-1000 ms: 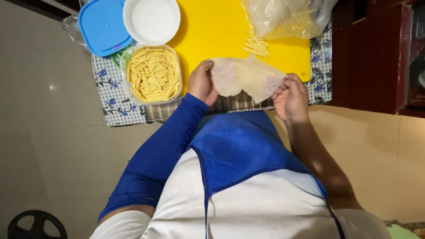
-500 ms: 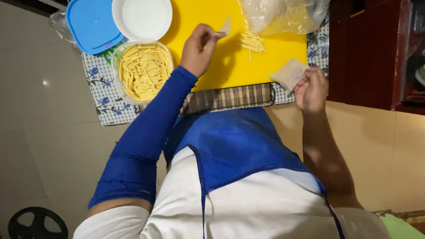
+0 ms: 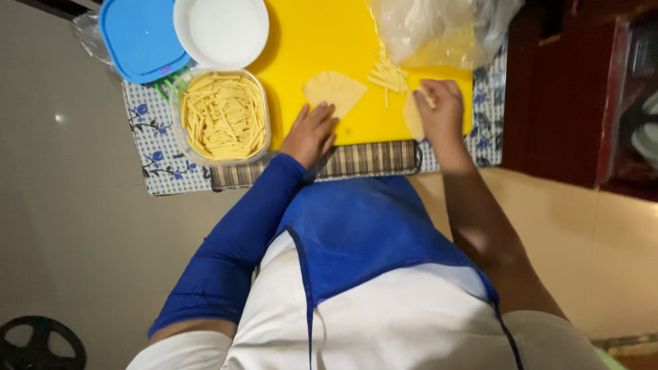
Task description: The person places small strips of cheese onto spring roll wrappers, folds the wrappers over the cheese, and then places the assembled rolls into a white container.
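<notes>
My left hand [image 3: 310, 133] lies flat and released on the yellow cutting board [image 3: 305, 31], fingertips touching a folded wrapper [image 3: 334, 90]. My right hand [image 3: 439, 108] grasps a second wrapper piece [image 3: 413, 119] at the board's right edge, beside loose cut strips [image 3: 388, 75]. Left of the board: a tub of strips [image 3: 222, 115], white bowl [image 3: 221, 24], blue lid [image 3: 140, 29]. A plastic bag [image 3: 437, 24] crowds the board's far corner.

Support surface: table covered by a checked cloth with blue flowers [image 3: 150, 138]. Directly on the cloth: yellow cutting board [image 3: 327, 32], clear tub of pale strips [image 3: 222, 115], white bowl [image 3: 220, 24], blue lid [image 3: 141, 29]. A striped cloth [image 3: 359, 158] lies along the near edge, touching the board.
</notes>
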